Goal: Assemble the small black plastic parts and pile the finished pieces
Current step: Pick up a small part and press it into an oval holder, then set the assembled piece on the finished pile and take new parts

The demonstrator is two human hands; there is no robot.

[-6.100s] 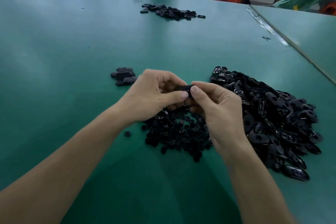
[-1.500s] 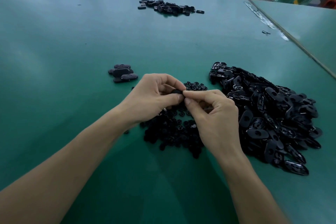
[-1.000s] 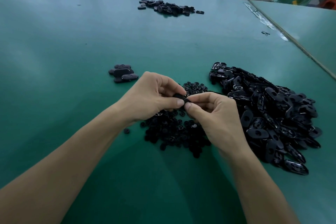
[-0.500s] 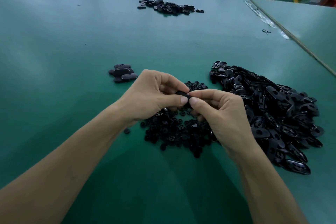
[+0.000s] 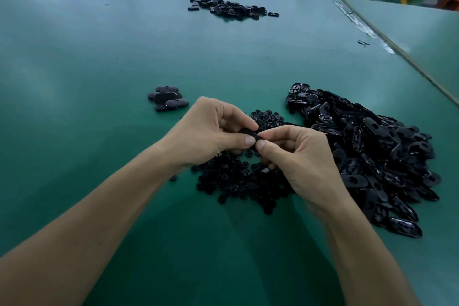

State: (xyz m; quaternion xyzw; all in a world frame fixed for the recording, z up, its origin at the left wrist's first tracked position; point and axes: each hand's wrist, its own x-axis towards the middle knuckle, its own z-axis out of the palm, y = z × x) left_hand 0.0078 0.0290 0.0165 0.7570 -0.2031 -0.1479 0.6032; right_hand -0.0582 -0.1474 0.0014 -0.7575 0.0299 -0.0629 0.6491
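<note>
Pinching one small black piece (image 5: 249,132) between them, the left hand (image 5: 211,134) and right hand (image 5: 300,159) meet thumb to thumb just above the scatter of round inserts (image 5: 233,181). To seat it well, I'd judge the left should brace the shell while the right presses the insert in squarely — no twisting — until it sits flush. It can then go on the finished pile (image 5: 167,99) just beyond the left knuckles. A heap of oval shells (image 5: 372,151) lies off the right hand's outer side. Fingers cover most of the piece; whether the insert is already in, I cannot tell.
</note>
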